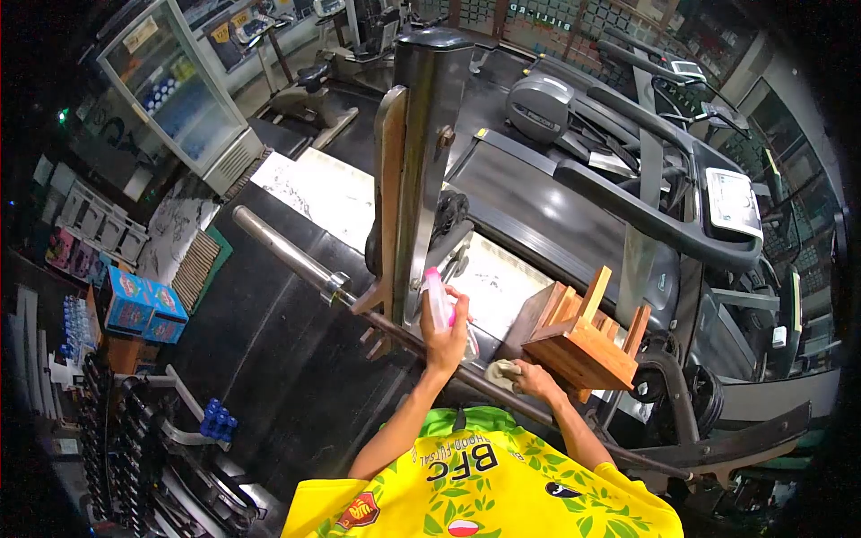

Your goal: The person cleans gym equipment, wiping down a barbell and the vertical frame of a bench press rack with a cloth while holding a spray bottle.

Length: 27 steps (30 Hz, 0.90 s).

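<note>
My left hand [446,339] is wrapped round a translucent spray bottle [438,300] with a pink top, held upright close to the dark metal upright [429,152]. In my right hand [538,382] is a bunched beige cloth [503,375], just above the long barbell [489,387]. The barbell runs slantwise below both hands, its thick bare sleeve [278,249] pointing to the far left. It passes by the foot of the upright, where a wooden piece [390,197] is fixed. My fingers cover part of the bottle.
A slatted wooden box [583,350] stands close to my right hand. Treadmills [529,211] fill the right side beyond it. To the left are a glass-door fridge [170,94], a blue carton [143,305] and a dumbbell rack [134,430]. Black matting [260,350] covers the floor.
</note>
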{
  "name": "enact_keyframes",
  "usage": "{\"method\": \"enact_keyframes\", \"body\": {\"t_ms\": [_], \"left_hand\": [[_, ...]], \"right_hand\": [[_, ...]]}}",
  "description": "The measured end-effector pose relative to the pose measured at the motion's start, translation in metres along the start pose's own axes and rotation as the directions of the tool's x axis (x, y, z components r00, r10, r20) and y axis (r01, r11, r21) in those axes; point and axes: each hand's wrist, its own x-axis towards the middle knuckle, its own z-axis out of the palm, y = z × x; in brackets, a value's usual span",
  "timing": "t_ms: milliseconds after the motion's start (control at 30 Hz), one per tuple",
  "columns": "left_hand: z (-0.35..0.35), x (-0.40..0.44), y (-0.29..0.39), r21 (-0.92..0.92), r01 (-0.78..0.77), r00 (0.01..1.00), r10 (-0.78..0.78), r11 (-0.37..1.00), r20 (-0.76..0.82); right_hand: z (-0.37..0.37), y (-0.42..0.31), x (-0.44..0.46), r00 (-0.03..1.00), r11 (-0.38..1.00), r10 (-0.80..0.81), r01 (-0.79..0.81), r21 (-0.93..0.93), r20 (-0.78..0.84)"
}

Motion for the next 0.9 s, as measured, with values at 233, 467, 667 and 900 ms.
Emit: {"method": "enact_keyframes", "body": {"t_ms": [233, 467, 667, 900], "left_hand": [[0.024, 0.005, -0.096, -0.04, 0.201, 0.919, -0.203, 0.979, -0.337], [0.016, 0.003, -0.116, -0.017, 0.395, 0.821, -0.362, 0.918, -0.441], [0.011, 0.006, -0.128, 0.174, 0.445, 0.818, -0.32, 0.878, -0.477], [0.021, 0.002, -0.123, 0.198, 0.479, 0.841, -0.382, 0.855, -0.383]], "right_hand": [[0.0, 0.008, 0.0, 0.981, 0.99, -0.022, 0.047, 0.131, -0.191], [-0.035, 0.018, 0.016, 0.912, 0.898, 0.159, 0.026, 0.439, -0.379], [-0.061, 0.045, 0.059, 0.916, 0.787, 0.161, 0.105, 0.608, -0.368], [-0.078, 0.04, 0.117, 0.91, 0.724, 0.07, 0.236, 0.648, -0.409]]}}
